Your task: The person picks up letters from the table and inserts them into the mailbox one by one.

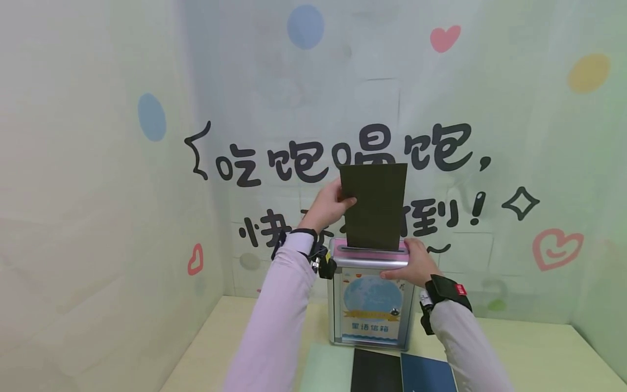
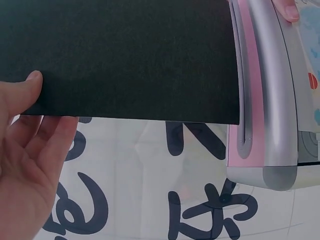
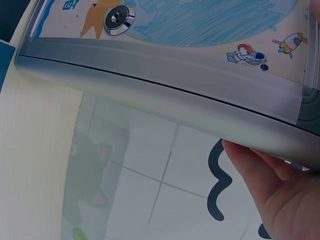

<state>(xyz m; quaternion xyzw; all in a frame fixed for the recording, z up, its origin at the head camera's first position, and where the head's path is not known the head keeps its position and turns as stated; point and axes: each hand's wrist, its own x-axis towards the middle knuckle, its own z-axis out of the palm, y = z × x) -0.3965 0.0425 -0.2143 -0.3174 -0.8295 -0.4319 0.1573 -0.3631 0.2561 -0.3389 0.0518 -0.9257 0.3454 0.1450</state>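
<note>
My left hand [image 1: 327, 208] pinches the left edge of a dark green card or envelope [image 1: 375, 204], thumb on the near face and fingers behind. The card stands upright over the slot [image 1: 372, 250] in the pink top of a silver-framed mailbox [image 1: 409, 321]. In the left wrist view the card's end [image 2: 220, 75] is right at the slot [image 2: 244, 132]; whether its edge is inside, I cannot tell. My right hand [image 1: 416, 265] grips the box's upper right corner, thumb on the front. In the right wrist view, part of that hand [image 3: 272, 192] touches the box's side [image 3: 175, 107].
A pale green card [image 1: 327, 366], a black card [image 1: 374, 373] and a blue card [image 1: 427, 374] lie side by side on the table [image 1: 534, 348] before the box. A wall [image 1: 274, 71] with large printed characters rises behind it. A round lock [image 3: 119, 21] sits on the box's front.
</note>
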